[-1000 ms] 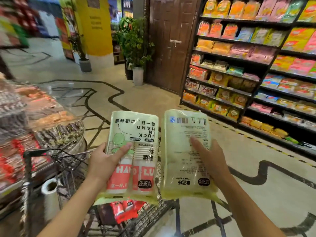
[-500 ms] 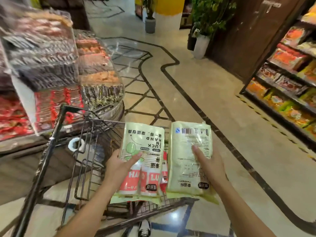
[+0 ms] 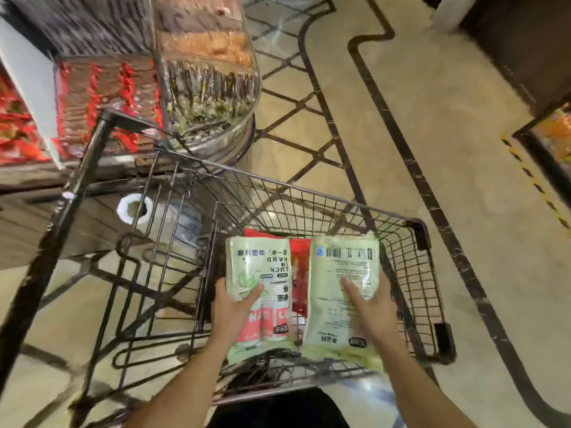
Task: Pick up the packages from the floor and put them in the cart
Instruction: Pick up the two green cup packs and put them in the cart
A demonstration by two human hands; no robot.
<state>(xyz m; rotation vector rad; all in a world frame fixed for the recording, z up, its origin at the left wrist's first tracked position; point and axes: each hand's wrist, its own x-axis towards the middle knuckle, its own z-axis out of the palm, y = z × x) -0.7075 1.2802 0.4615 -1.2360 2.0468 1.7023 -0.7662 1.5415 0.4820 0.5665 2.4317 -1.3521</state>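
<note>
So right up close you've got both forearms reaching out over the near edge of the cart (image 3: 309, 193), one pale green package in each hand. The left hand (image 3: 230, 307) has the left package (image 3: 262, 273) by its left edge, thumb laid flat across the printed front, the other fingers tucked behind where I can't see them. The right hand (image 3: 372, 307) does the mirror thing on the right package (image 3: 343, 291), the barcode-side one: thumb pressed on the face, fingers wrapped around the right edge. So both are clamped thumb-against-fingers, nothing loose or spread. The bit that matters: both packs run long-ways straight away from the person, side by side with a narrow gap, and they're already over the basket, not the floor. There's a red package (image 3: 299, 273) down in the basket showing through the gap and above the left pack. I can't tell if the green ones are touching it or just above it. My guess is all that's left is lowering and letting go, and neither hand looks closer than the other. Further out, past the wire front, there's a roll of something white (image 3: 134, 208) by the cart's left side, then a clear snack bin (image 3: 210, 97) and the patterned floor (image 3: 448, 134).
</note>
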